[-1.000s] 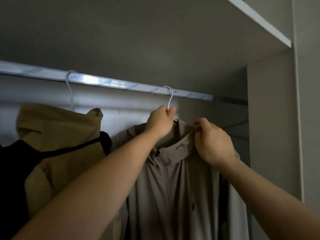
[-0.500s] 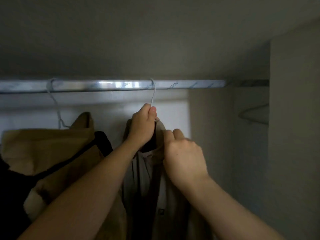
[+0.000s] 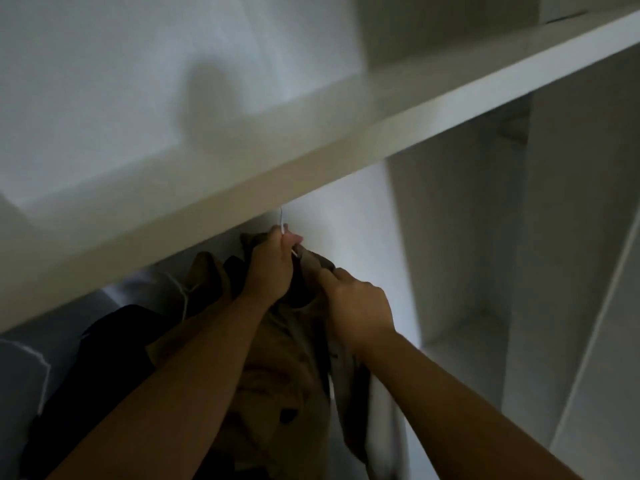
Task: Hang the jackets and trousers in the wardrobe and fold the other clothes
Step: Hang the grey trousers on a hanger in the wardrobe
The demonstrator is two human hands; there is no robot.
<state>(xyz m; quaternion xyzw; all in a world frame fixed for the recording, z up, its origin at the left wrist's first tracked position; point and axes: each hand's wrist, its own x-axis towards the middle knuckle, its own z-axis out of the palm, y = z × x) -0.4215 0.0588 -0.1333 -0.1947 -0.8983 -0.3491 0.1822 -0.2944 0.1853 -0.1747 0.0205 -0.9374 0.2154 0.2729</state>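
A grey-beige jacket hangs inside the wardrobe on a white wire hanger. My left hand grips the hanger's neck just under its hook. To the right of it, my right hand pinches the jacket's collar. The rail and the hook's top are hidden behind the wardrobe shelf. A tan and black jacket hangs to the left on its own hanger.
A dark garment fills the lower left of the hanging space. Right of the jackets stands a white partition, with an upright panel beyond it. The view is blurred and tilted.
The camera has pulled back and risen, so the shelf now covers the rail. Both hands keep their hold on the hanger and collar; the jacket has turned more edge-on.
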